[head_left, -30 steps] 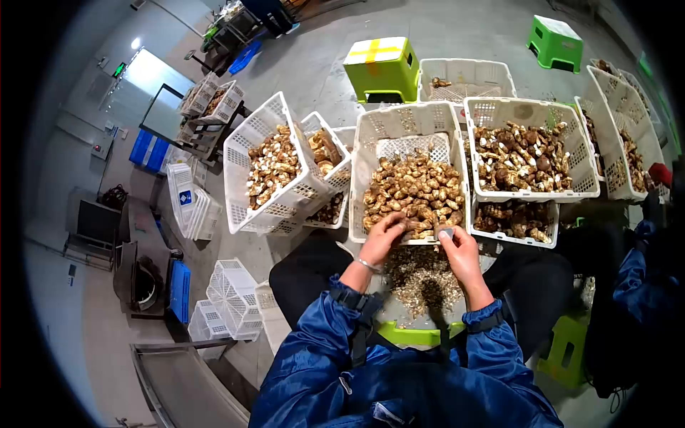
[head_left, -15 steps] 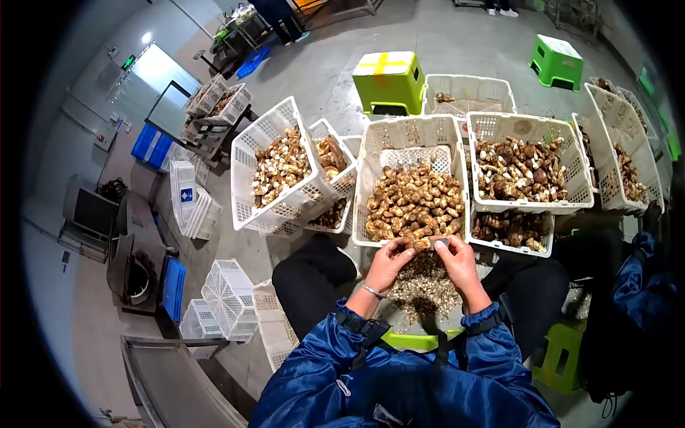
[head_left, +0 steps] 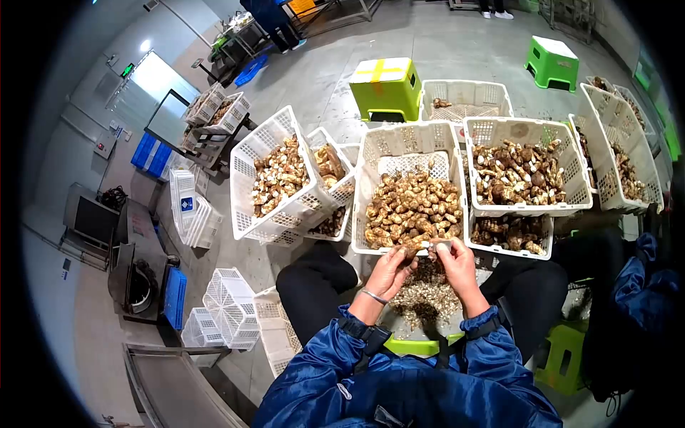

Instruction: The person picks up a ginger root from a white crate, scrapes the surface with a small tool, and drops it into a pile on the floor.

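My left hand (head_left: 385,277) is closed round a brown mushroom (head_left: 414,248), its pale cut end towards the right. Close beside it, my right hand (head_left: 459,267) pinches a small greyish blade at the mushroom's end; the fingers hide most of it. Both hands are over the near rim of a white plastic crate (head_left: 359,189), which holds a heap of brown-and-white mushrooms (head_left: 414,203). Below my hands, between my knees, lies a pile of pale and dark trimmings (head_left: 426,298).
On the right, a crate of darker mushrooms (head_left: 517,171) is stacked on another. A tilted crate (head_left: 242,192) with paler mushrooms stands left. Green stools (head_left: 389,96) are behind, a person (head_left: 275,21) stands far back, and a co-worker's blue sleeve (head_left: 646,285) shows at right.
The mushroom in my left hand has been turned, its brown part now lower and towards the left fingers. Both hands stay close together; the view has shifted slightly.
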`<state>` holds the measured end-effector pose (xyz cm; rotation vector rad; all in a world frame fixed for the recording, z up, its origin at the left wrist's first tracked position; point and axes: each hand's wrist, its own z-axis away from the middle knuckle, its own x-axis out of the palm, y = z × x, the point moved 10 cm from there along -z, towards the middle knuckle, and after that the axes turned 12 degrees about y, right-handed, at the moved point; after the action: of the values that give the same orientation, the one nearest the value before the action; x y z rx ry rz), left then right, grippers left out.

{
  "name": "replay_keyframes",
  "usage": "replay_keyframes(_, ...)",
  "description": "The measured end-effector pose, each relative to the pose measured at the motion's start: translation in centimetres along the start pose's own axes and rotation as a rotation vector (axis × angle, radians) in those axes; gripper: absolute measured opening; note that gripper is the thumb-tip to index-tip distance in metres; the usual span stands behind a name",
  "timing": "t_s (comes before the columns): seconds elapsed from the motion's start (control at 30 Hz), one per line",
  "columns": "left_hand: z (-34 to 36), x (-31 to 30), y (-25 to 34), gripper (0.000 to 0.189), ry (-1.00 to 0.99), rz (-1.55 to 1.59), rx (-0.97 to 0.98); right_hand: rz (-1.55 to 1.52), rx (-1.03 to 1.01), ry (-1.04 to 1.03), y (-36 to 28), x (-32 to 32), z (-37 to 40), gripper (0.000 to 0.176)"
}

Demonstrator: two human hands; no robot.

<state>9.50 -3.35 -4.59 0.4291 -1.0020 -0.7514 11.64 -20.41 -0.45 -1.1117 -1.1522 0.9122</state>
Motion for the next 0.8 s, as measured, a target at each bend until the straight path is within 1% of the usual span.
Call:
replay_keyframes(0.07,0.1,0.5,0.1,0.022,-0.031,0.023,-0.011,0.063,0.016,-0.006,0.3,-0.1,0.0,0.018)
replay_keyframes(0.13,-0.2,-0.1,0.1,0.025,0.020,-0.053,0.017,0.129,-0.062,0.009,-1.0,0.0,0.3,0.020)
replay_keyframes(0.17,-0.2,-0.3,-0.1,0.026,0.041,-0.090,0.018,0.163,-0.061,-0.015,-1.0,0.2,0.3,0.023)
replay_keyframes(0.2,0.0,-0.1,0.0,0.028,0.061,-0.128,0.018,0.147,-0.020,-0.020,-0.5,0.2,0.3,0.019)
replay_keyframes(0.23,0.3,0.2,0.2,0.033,0.106,-0.193,0.025,0.162,-0.074,-0.010,-0.6,0.2,0.2,0.017)
replay_keyframes(0.27,0.3,0.4,0.4,0.034,0.093,-0.217,0.047,0.181,-0.131,-0.002,-0.9,0.0,0.0,0.017)
replay_keyframes(0.3,0.3,0.6,0.5,0.036,0.079,-0.237,0.069,0.219,-0.116,0.009,-1.6,0.0,0.0,0.020)
replay_keyframes(0.33,0.4,0.7,0.5,0.038,0.065,-0.253,0.093,0.274,-0.165,0.022,-2.4,-0.1,0.1,0.019)
replay_keyframes(0.4,0.5,0.7,0.9,0.050,0.066,-0.429,0.186,0.238,-0.110,0.007,-1.5,-0.1,0.0,0.018)
replay_keyframes(0.43,0.6,0.8,1.2,0.050,0.056,-0.498,0.242,0.213,-0.064,0.005,-2.1,0.0,0.4,0.019)
replay_keyframes(0.47,0.7,0.9,1.6,0.050,0.051,-0.563,0.298,0.258,-0.051,-0.001,-1.1,-0.1,0.3,0.020)
replay_keyframes(0.53,3.1,3.0,4.6,0.046,0.114,-0.922,0.637,0.255,-0.085,-0.008,-1.4,0.0,0.5,0.019)
replay_keyframes(0.57,2.9,2.5,4.2,0.045,0.095,-0.833,0.645,0.236,-0.115,-0.021,-0.5,-0.1,0.3,0.017)
replay_keyframes(0.6,4.0,3.5,4.8,0.048,0.077,-0.789,0.641,0.242,-0.131,-0.017,-0.4,-0.1,0.4,0.015)
replay_keyframes(0.67,3.9,2.9,5.0,0.048,0.077,-0.942,0.756,0.156,-0.054,0.004,-0.6,0.1,0.6,0.013)
replay_keyframes(0.7,3.4,2.0,4.5,0.046,0.123,-0.833,0.658,0.134,-0.053,-0.017,-1.0,0.3,0.7,0.014)
replay_keyframes(0.73,3.7,1.8,4.3,0.045,0.122,-0.711,0.587,0.109,-0.049,-0.037,-1.2,0.5,0.9,0.015)
replay_keyframes(0.8,4.5,2.0,5.1,0.046,0.131,-0.816,0.684,0.165,-0.088,-0.049,-1.6,1.4,1.6,0.016)
